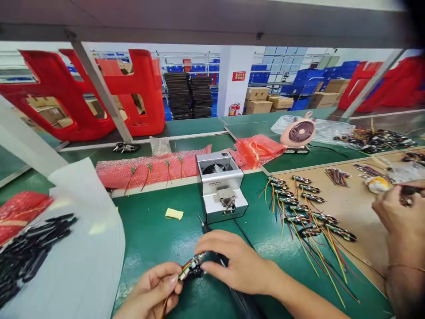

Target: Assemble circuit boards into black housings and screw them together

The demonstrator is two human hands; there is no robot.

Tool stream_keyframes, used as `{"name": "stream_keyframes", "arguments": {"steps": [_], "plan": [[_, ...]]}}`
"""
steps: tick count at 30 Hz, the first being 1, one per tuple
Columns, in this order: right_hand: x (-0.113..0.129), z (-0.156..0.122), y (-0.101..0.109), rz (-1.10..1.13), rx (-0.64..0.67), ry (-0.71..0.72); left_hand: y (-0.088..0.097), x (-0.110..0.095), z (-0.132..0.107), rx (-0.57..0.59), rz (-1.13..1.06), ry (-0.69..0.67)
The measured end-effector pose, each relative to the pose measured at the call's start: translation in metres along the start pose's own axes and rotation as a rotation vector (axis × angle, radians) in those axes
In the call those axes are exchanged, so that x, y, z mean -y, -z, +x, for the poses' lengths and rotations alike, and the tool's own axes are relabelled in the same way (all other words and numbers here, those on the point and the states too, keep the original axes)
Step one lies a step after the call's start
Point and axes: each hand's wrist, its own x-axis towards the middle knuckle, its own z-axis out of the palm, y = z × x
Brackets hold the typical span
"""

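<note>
My left hand (pixel 152 288) pinches a small wired circuit board (pixel 191 268) with coloured leads, low at the centre. My right hand (pixel 234 261) lies just beside it, wrapped over a black electric screwdriver (pixel 229 270). The screwdriver's bit (pixel 201 221) points up and away, clear of the board. A silver screw feeder (pixel 221 186) stands on the green mat (pixel 149 248) just ahead of my hands. To the right lie several similar boards with long coloured wires (pixel 305 217).
A co-worker's hand (pixel 398 212) works at the right over a tan board (pixel 352 208). Left of my hands, black parts lie on a white sheet (pixel 83 248). Red bubble wrap (pixel 156 166) with small wired parts lies behind the feeder, below a metal shelf frame (pixel 99 88).
</note>
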Motion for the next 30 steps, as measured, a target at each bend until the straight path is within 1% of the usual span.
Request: {"name": "stream_keyframes", "arguments": {"steps": [2,5,8,10,12,14,17,20,23,26,28,30], "plan": [[-0.002,0.002,-0.010,0.026,-0.025,-0.058,-0.001,0.001,0.002,0.048,0.009,-0.033],[-0.002,0.004,-0.020,0.116,-0.027,-0.257,0.002,0.002,0.007,0.141,0.084,-0.124],[-0.003,0.006,-0.022,0.238,-0.005,-0.431,0.007,0.008,0.010,0.229,0.206,-0.191],[-0.005,0.006,-0.023,0.299,0.017,-0.486,0.009,0.013,0.011,0.240,0.270,-0.190],[-0.007,0.005,-0.024,0.336,0.042,-0.507,0.010,0.018,0.011,0.210,0.309,-0.164],[-0.008,0.004,-0.025,0.345,0.058,-0.516,0.009,0.021,0.011,0.166,0.331,-0.144],[-0.007,0.001,-0.025,0.290,0.088,-0.486,0.007,0.022,0.013,0.111,0.328,-0.136],[-0.003,-0.003,-0.027,0.137,0.152,-0.434,0.004,0.019,0.016,0.086,0.288,-0.140],[0.002,-0.006,-0.032,-0.060,0.203,-0.324,0.001,0.019,0.018,0.095,0.260,-0.147],[0.004,-0.004,-0.037,-0.204,0.182,-0.196,0.000,0.020,0.018,0.119,0.261,-0.164],[0.004,-0.001,-0.038,-0.235,0.152,-0.174,0.002,0.020,0.016,0.135,0.265,-0.171],[0.004,0.002,-0.037,-0.219,0.116,-0.191,0.003,0.019,0.015,0.134,0.257,-0.172]]}}
